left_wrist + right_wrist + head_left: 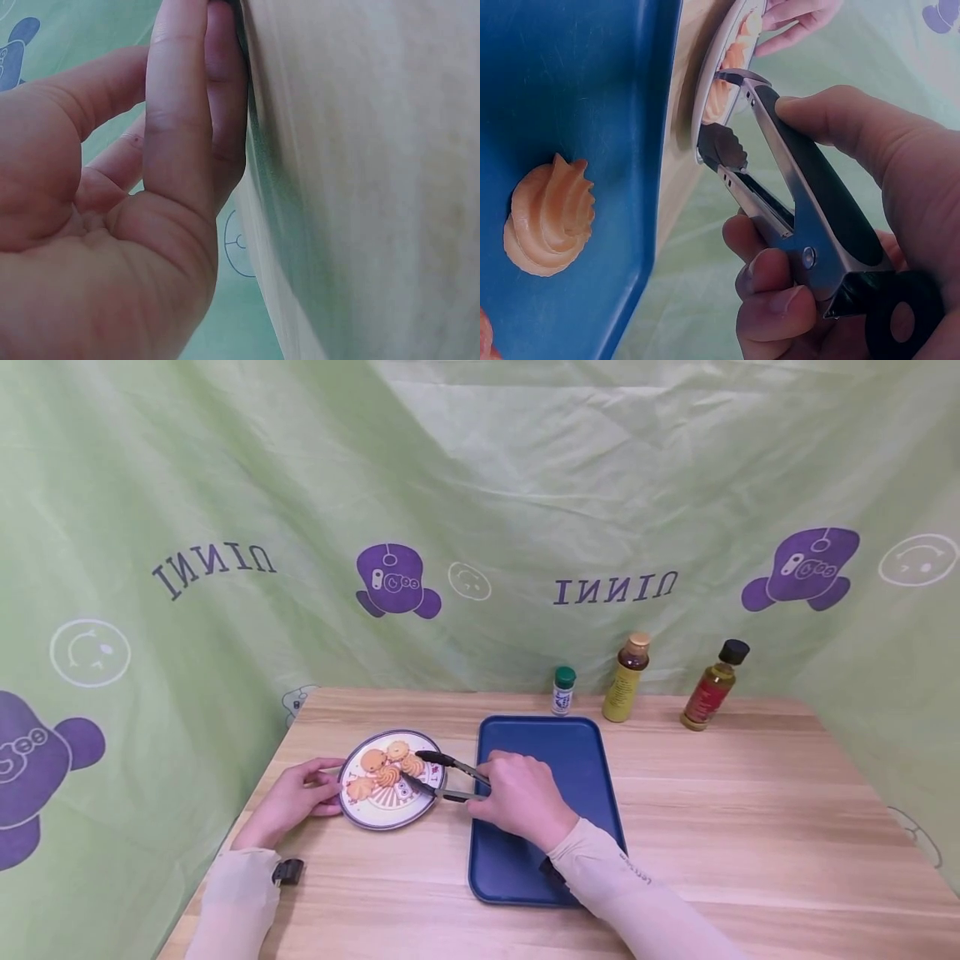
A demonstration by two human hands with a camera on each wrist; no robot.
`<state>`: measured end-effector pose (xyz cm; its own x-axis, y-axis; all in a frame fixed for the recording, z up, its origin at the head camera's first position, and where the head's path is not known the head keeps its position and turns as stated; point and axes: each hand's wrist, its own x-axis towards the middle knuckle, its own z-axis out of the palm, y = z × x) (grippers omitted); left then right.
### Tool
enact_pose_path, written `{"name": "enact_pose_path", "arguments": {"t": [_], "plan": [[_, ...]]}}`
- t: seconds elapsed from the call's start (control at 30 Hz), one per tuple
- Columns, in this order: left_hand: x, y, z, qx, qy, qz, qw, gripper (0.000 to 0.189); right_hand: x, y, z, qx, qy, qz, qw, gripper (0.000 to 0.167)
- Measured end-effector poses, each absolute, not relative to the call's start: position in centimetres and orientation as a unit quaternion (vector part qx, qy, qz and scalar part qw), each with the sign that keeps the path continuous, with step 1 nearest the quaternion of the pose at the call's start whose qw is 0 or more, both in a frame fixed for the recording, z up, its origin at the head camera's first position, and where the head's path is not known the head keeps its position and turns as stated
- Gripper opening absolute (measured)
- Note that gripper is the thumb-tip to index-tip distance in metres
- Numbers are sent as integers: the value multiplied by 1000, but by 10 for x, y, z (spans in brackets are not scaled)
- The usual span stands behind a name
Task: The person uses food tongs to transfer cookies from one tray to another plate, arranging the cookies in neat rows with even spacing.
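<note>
Wooden table [750, 827] seen from above, before a green curtain [525, 468] with purple cartoon figures. At left on the table, a round plate [378, 817] bearing five piped cookies [372, 761]. Left hand [296, 793] at the plate's left rim, fingers relaxed and spread, touching its edge. Right hand [521, 793] above the tray, reaching left, with fingers and thumb wrapped round metal tongs [808, 259]. Tong tips parted over the plate's right side, on either side of one cookie; impossible to tell whether touching it. Just right of the plate, a blue tray [585, 777] with a swirled cookie [549, 217] lying on it. Along the far edge, left to right: green-capped shaker [563, 693], yellow bottle [622, 691], red-labelled bottle [708, 696].
</note>
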<state>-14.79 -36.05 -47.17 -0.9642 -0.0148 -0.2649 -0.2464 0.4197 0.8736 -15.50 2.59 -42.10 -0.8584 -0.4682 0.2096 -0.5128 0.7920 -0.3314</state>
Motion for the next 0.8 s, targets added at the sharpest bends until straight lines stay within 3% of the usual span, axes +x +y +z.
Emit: {"name": "enact_pose_path", "arguments": {"t": [0.8], "plan": [[-148, -361, -471, -75, 837, 530, 110, 57, -133, 68, -415, 228, -947, 222, 49, 45]]}}
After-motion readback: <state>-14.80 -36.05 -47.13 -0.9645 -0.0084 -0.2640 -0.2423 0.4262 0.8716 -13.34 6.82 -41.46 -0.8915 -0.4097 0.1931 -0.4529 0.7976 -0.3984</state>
